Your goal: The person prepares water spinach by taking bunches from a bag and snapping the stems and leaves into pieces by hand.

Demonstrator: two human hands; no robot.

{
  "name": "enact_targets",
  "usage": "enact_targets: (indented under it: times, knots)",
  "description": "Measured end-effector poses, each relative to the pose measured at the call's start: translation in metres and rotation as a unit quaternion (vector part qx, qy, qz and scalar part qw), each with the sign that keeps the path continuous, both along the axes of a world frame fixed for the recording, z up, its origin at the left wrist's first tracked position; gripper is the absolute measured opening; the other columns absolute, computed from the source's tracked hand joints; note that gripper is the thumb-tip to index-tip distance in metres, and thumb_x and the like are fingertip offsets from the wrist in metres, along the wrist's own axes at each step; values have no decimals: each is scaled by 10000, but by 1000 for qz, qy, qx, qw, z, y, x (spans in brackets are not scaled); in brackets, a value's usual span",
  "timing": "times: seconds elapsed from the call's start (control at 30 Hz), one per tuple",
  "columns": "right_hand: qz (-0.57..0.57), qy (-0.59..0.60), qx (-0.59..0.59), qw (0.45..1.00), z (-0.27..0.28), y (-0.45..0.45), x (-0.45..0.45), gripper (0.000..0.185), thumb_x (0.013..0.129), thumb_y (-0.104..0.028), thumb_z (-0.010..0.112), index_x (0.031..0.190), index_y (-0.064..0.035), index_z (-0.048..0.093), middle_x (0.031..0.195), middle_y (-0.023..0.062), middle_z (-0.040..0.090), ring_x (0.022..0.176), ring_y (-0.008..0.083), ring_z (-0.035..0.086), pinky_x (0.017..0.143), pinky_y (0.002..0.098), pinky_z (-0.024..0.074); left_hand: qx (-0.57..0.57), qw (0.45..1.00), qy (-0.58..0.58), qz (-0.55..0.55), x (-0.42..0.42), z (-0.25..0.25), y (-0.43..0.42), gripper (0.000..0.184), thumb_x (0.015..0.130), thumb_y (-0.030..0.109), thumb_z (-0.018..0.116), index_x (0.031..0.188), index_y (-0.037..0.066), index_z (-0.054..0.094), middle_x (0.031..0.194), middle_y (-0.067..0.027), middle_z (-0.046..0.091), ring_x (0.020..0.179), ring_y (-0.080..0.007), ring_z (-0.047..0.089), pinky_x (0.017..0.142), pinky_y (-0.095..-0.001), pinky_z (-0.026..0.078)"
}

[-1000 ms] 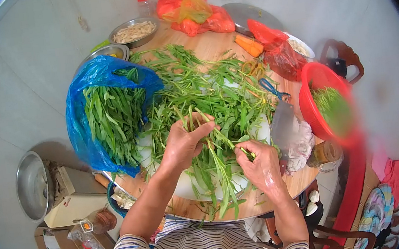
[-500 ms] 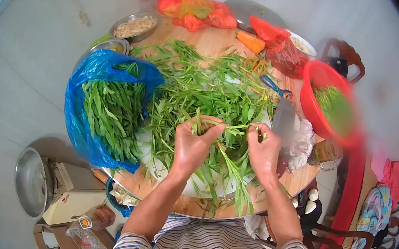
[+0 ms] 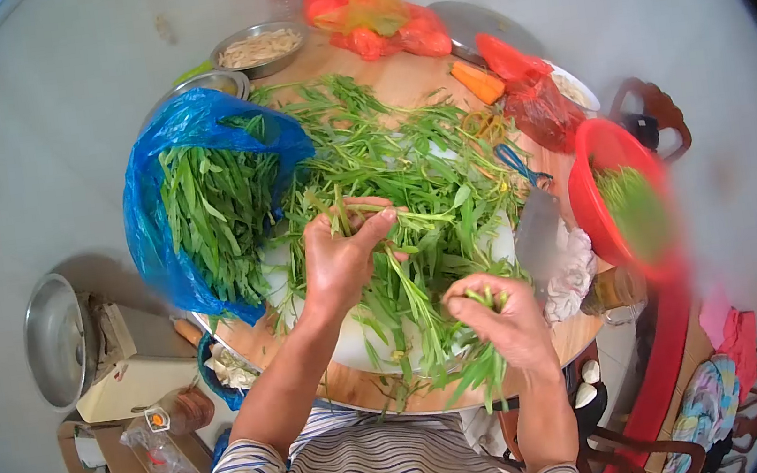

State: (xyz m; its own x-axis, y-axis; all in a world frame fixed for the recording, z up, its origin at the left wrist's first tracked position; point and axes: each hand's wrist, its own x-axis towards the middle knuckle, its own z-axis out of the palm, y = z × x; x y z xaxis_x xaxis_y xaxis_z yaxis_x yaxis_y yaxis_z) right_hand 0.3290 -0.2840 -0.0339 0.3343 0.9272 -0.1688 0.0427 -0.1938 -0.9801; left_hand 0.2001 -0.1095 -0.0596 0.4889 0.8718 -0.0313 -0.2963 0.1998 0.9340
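Long leafy green stems [image 3: 400, 177] lie in a loose heap over a white board [image 3: 345, 349] on the round wooden table [image 3: 388, 388]. Over the heap, my left hand [image 3: 340, 253] is closed round several stems, whose leaves hang down below it. My right hand [image 3: 505, 317], lower and to the right, is closed on a small bunch of green stems, with cut ends showing above the fingers and leaves hanging beneath. A blue plastic bag [image 3: 142, 195] full of greens stands left of the heap.
A red basin [image 3: 584, 197] with greens is at the right, beside a cleaver [image 3: 539, 236], a crumpled white cloth [image 3: 573, 279] and blue-handled scissors [image 3: 513, 160]. Carrots [image 3: 477, 83], red bags [image 3: 415, 31] and a bowl of pale strips [image 3: 257, 51] line the back.
My hands have moved apart: the left one back leftward, the right one lower. The right hand now carries a leafy bunch away from the stems in my left.
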Motion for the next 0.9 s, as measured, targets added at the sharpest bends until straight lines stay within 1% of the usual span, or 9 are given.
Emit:
enact_targets:
  times: [0.13, 0.23, 0.27, 0.33, 0.43, 0.57, 0.67, 0.77, 0.9]
  knots:
    - [-7, 29, -48, 998, -11, 7, -9, 217, 960, -205, 697, 941, 11, 706, 756, -71, 555, 700, 24, 435, 592, 226, 374, 18, 1000, -2, 17, 6, -5, -4, 142, 908, 49, 721, 1014, -40, 686, 731, -3, 615, 554, -38, 514, 481, -253, 581]
    - [28, -4, -11, 1000, -17, 9, -12, 223, 953, -210, 705, 923, 11, 705, 752, -72, 555, 699, 23, 434, 593, 225, 370, 49, 999, 16, 16, 6, -3, -4, 138, 906, 37, 715, 1012, -48, 689, 737, -6, 616, 611, -55, 551, 519, -283, 617]
    - [30, -4, -12, 999, -18, 11, -13, 223, 953, -210, 705, 923, 11, 705, 752, -72, 555, 699, 23, 434, 593, 225, 370, 72, 997, 34, 14, 6, -7, -2, 130, 911, 34, 707, 1007, -53, 691, 756, -15, 635, 638, -66, 582, 517, -287, 616]
    - [22, -13, -23, 999, -17, 16, -14, 198, 950, -212, 696, 882, -26, 691, 657, -76, 511, 559, 19, 407, 512, 212, 311, 84, 995, 42, 16, 9, -10, -2, 128, 915, 35, 702, 1006, -55, 692, 761, -24, 648, 642, -70, 592, 517, -290, 616]
    - [4, 52, -44, 998, -23, 17, -8, 191, 943, -200, 696, 863, -27, 689, 655, -69, 516, 566, 21, 414, 522, 210, 316, 112, 991, 70, 16, 8, -7, -2, 127, 919, 35, 697, 1004, -59, 692, 768, -40, 673, 647, -76, 609, 513, -290, 612]
    - [-12, 69, -41, 997, -31, 17, -6, 170, 942, -180, 691, 876, -23, 696, 654, -68, 516, 563, 18, 410, 514, 210, 313, 135, 985, 104, 8, 8, -8, -1, 131, 916, 37, 700, 1004, -60, 695, 755, -50, 693, 640, -81, 625, 508, -285, 605]
    - [-4, 62, -51, 997, -35, 16, -6, 212, 954, -228, 693, 919, -21, 719, 699, -74, 527, 598, 18, 428, 530, 215, 348, 141, 982, 122, 12, 8, -1, -7, 136, 912, 40, 702, 1002, -62, 699, 768, -64, 707, 636, -93, 643, 495, -281, 587]
    - [-31, 44, -40, 998, -37, 18, -9, 200, 954, -204, 690, 938, -6, 713, 697, -78, 526, 607, 21, 429, 534, 217, 350, 179, 972, 154, 19, 10, -1, -10, 132, 908, 44, 702, 992, -58, 706, 778, -76, 716, 625, -98, 654, 491, -281, 569]
    - [-49, -67, 13, 996, -42, 18, -12, 183, 958, -157, 655, 924, 20, 690, 680, -56, 535, 626, 30, 433, 541, 246, 368, 205, 964, 169, 22, 10, -4, -10, 127, 906, 44, 701, 985, -56, 710, 790, -89, 725, 614, -104, 661, 489, -286, 559]
